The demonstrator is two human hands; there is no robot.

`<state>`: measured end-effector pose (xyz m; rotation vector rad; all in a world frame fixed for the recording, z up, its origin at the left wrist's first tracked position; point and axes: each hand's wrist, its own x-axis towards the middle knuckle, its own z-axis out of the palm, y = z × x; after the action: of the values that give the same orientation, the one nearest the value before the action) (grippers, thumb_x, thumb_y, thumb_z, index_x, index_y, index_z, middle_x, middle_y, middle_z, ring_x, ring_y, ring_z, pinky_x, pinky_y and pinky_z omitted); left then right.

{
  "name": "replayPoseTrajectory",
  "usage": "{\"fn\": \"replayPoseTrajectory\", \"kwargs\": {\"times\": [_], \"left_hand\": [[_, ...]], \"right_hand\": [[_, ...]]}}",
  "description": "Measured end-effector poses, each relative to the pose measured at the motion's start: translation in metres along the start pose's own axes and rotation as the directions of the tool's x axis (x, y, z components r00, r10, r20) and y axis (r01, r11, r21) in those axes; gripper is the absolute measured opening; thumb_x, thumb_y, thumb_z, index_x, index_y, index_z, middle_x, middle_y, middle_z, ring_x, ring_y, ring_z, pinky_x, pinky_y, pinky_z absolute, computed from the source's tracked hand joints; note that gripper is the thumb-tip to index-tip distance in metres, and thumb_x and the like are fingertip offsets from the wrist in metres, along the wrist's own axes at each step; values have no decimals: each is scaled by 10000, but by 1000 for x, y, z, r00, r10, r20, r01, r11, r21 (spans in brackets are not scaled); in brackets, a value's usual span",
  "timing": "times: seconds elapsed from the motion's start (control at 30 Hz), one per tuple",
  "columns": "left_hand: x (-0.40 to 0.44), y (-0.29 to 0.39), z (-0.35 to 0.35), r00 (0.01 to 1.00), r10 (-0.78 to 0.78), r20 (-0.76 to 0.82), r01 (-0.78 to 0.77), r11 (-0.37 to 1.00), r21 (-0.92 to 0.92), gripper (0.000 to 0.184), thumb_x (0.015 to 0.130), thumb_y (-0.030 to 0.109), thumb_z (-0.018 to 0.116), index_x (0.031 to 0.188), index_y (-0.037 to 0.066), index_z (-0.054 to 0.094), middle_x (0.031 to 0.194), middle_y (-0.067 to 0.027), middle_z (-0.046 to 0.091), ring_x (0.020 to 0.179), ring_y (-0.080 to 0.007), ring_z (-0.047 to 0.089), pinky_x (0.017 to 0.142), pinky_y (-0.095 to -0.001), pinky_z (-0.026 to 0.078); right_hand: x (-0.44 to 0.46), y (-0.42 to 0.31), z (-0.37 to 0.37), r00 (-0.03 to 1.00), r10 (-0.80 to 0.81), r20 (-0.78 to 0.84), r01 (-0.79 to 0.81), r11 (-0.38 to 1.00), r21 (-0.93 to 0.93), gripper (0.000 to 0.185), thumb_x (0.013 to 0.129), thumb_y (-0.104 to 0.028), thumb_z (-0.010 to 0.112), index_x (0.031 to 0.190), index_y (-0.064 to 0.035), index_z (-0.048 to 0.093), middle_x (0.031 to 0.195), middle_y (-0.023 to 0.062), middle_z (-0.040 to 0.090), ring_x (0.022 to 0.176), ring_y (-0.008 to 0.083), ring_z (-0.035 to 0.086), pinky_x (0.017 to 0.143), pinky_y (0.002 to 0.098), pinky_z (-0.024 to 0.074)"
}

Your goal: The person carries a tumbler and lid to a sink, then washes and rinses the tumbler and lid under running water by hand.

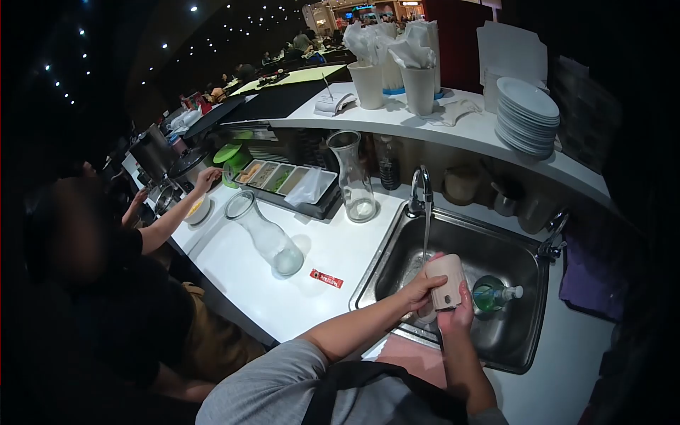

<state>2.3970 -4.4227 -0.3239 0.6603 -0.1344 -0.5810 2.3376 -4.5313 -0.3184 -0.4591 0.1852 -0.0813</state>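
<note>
Over the steel sink (467, 354), my left hand (423, 287) and my right hand (459, 315) are both closed around a pale cylindrical container (445, 278), which has a small dark mark near its lower end. My left hand grips its side, and my right hand supports it from the lower right. Water runs from the faucet (425, 185) just behind the container. A pump bottle of green liquid (489, 294) lies tilted in the sink, right of my hands. Below my hands, a pink cloth (411, 356) lies at the sink's front edge.
Left of the sink stand two glass carafes (273, 244) (354, 184) and a red packet (326, 278). A tray of toppings (283, 180) sits behind. Stacked plates (528, 117) and cups (419, 88) occupy the shelf. A co-worker's arm (170, 223) reaches in at left.
</note>
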Motion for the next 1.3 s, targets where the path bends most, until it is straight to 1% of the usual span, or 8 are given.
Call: {"fn": "replayPoseTrajectory", "kwargs": {"times": [0.17, 0.3, 0.4, 0.53, 0.7, 0.8, 0.97, 1.3], "left_hand": [[8, -11, 5, 957, 89, -278, -37, 981, 188, 831, 742, 105, 745, 1396, 146, 234, 1241, -97, 457, 1144, -240, 480, 939, -383, 439], [-1, 1, -7, 999, -39, -36, 41, 998, 57, 864, 766, 112, 726, 1430, 181, 177, 1274, -90, 448, 1158, -249, 477, 918, -382, 453], [0, -5, -5, 968, -88, -236, 99, 994, 36, 835, 781, 126, 715, 1427, 195, 191, 1269, -95, 461, 1137, -241, 499, 918, -386, 459], [-3, -3, -30, 991, -130, 16, 130, 992, 8, 650, 810, 154, 688, 1359, 168, 339, 1239, -85, 492, 1132, -233, 508, 931, -383, 460], [-7, -25, -9, 956, 15, -293, -6, 1000, 31, 521, 795, 129, 699, 1255, 86, 458, 1098, -70, 585, 1016, -216, 581, 917, -364, 470], [-19, -9, -18, 991, -95, -92, 96, 995, 11, 630, 774, 137, 721, 1290, 64, 367, 1112, -91, 562, 984, -211, 587, 849, -374, 504], [-18, -10, 2, 974, -45, -222, 43, 999, -13, 525, 765, 131, 725, 1220, 68, 471, 1050, -79, 597, 963, -217, 602, 830, -369, 515], [-47, 52, 16, 935, 38, 352, -273, 712, 647, 921, 552, 90, 837, 1311, 94, 315, 1223, -46, 471, 1169, -180, 439, 1011, -340, 358]], "right_hand": [[4, 25, -16, 939, -317, 132, 331, 736, -590, 486, 921, -299, 489, 1289, 6, 407, 1250, 157, 494, 1161, 284, 485, 993, 418, 384], [-1, -3, 6, 992, 123, 31, -127, 971, 201, 455, 876, -146, 576, 1268, 27, 423, 1208, 145, 515, 1116, 227, 516, 934, 346, 429], [-6, 19, -17, 964, -209, 163, 255, 563, -786, 475, 927, -300, 493, 1280, 10, 418, 1200, 128, 536, 1113, 257, 519, 953, 389, 408], [-8, 4, -5, 984, 174, 35, -177, 973, 145, 422, 883, -194, 590, 1229, 23, 483, 1149, 122, 569, 1021, 213, 570, 878, 332, 449], [-17, 22, -22, 965, -130, 228, 254, 241, -937, 470, 949, -350, 446, 1268, -4, 436, 1225, 134, 526, 1143, 261, 504, 990, 414, 383], [-23, 1, 4, 987, 162, 11, -162, 986, 28, 401, 935, -222, 494, 1246, 29, 463, 1198, 114, 543, 1103, 217, 526, 950, 359, 416], [-30, 26, -8, 945, -182, 271, 327, 525, -786, 482, 918, -288, 522, 1285, 5, 411, 1212, 150, 526, 1137, 277, 508, 978, 418, 397], [-43, -31, -39, 943, 295, 155, -169, 824, -541, 381, 827, -112, 648, 1173, -3, 532, 1071, 97, 621, 979, 221, 608, 865, 340, 480]]}}
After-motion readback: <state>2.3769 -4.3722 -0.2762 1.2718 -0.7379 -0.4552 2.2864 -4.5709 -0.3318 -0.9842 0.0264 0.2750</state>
